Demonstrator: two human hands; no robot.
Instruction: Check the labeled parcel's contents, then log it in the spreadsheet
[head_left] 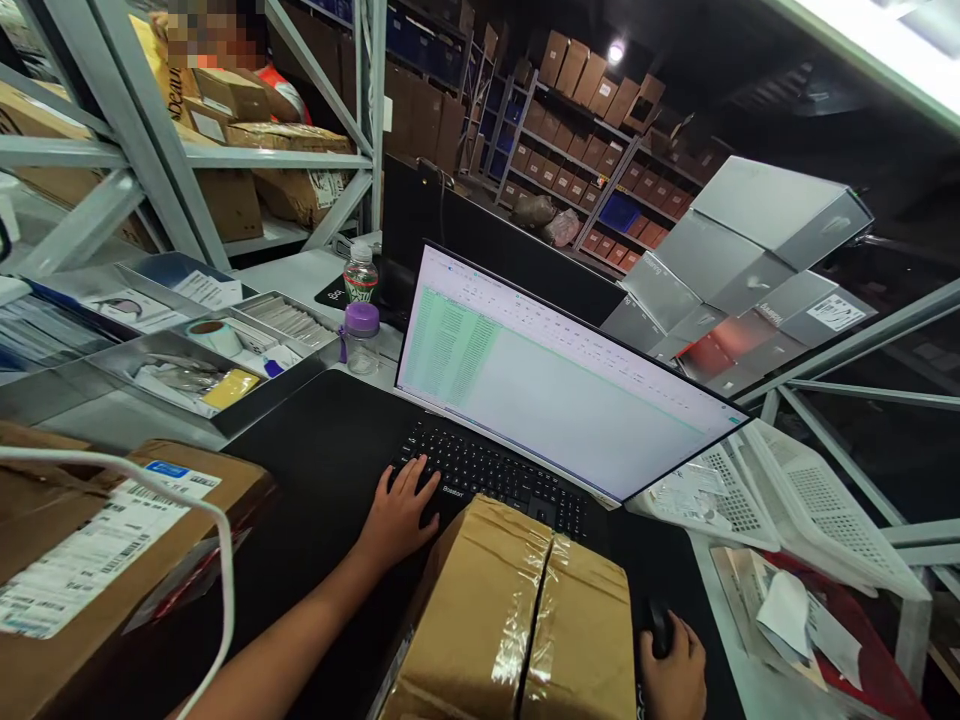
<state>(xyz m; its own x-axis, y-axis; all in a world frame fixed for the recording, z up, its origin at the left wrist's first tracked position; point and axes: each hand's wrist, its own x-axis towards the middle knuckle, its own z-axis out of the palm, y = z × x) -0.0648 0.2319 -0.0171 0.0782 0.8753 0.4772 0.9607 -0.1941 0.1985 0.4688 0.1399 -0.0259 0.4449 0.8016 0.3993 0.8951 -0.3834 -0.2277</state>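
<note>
My left hand [403,510] rests at the left end of a black keyboard [480,462], fingers stretched out over the keys. My right hand [675,668] is wrapped around a black computer mouse [661,628] on the dark desk mat [300,470]. Between my arms sits a taped cardboard box [517,610], which covers part of the keyboard's lower edge. Behind the keyboard a monitor [555,400] shows a spreadsheet with green-filled columns at its left.
A labelled cardboard box [112,540] and a white cable [226,570] lie at left. Behind them stands a divided tray [217,365], beside a purple-lidded bottle [363,340]. White plastic baskets [817,490] and silver boxes [772,220] are at right. Another person [285,95] is beyond the frame.
</note>
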